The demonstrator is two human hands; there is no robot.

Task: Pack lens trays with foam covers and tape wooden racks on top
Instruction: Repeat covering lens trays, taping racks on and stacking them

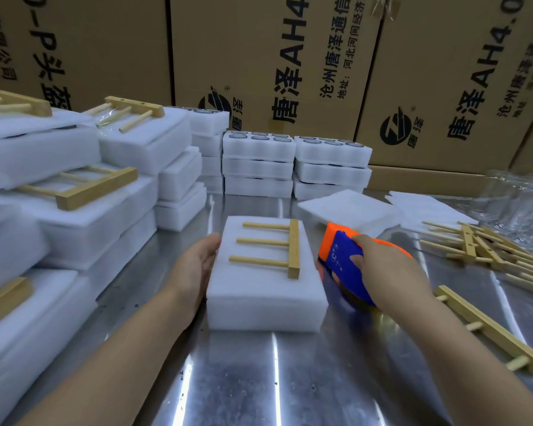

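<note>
White foam pack [265, 290]: we see it covered, at the middle of the steel desk [259, 379].
Wooden rack [293, 250]: flat on the pack's top, its bar toward the right edge and three pegs pointing left.
Left grip [197, 265]: fingers straight, palm pressed against the pack's left side.
Right grip [379, 265]: curled round an orange-and-blue tape dispenser [339, 256] just beside the pack's right side; we cannot tell whether they touch.
Left edge: finished packs [83, 216] stacked, racks on top.
Far edge: open lens trays [257, 146] in stacks, foam covers [351, 207] beside them.
Right edge: loose racks [490, 250] heaped.
</note>
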